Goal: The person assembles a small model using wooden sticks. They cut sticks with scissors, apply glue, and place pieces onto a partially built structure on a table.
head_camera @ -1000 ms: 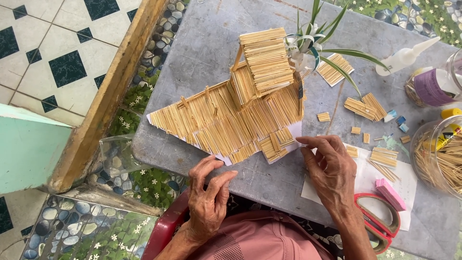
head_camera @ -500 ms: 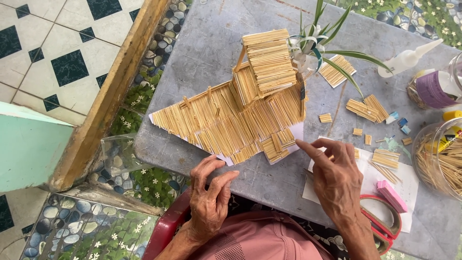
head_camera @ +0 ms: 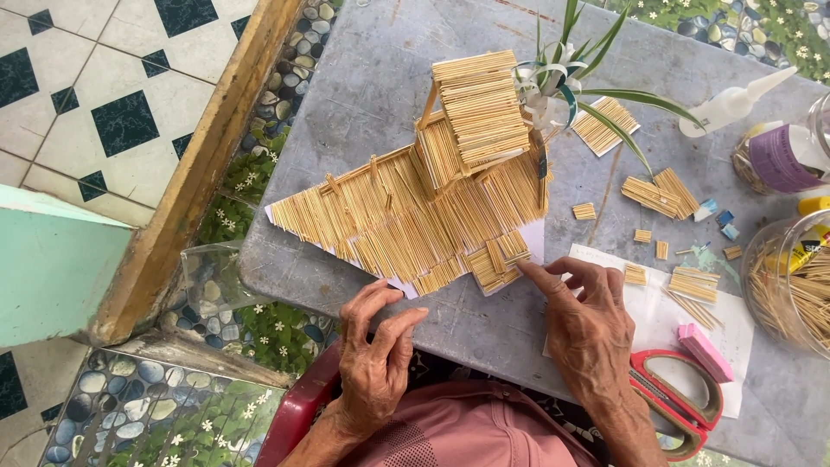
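Observation:
A model house roof of glued wooden sticks (head_camera: 424, 203) lies on white card on a grey stone table (head_camera: 380, 78). My right hand (head_camera: 588, 324) rests beside its near right corner, the index fingertip touching a small stick panel (head_camera: 497, 259) at the roof's edge. My left hand (head_camera: 376, 363) lies at the table's near edge, fingers bent and apart, just below the roof's lower rim, holding nothing.
Loose stick bundles (head_camera: 661, 195) lie right of the roof. Red scissors (head_camera: 683, 402), a pink block (head_camera: 705, 350), white paper (head_camera: 666, 316), a jar of sticks (head_camera: 795, 290), a glue bottle (head_camera: 735, 102) and a green plant (head_camera: 571, 78) crowd the right side. Tiled floor lies to the left.
My right hand has slid a little left so its index finger meets the small panel at the roof's corner. My left hand stays put.

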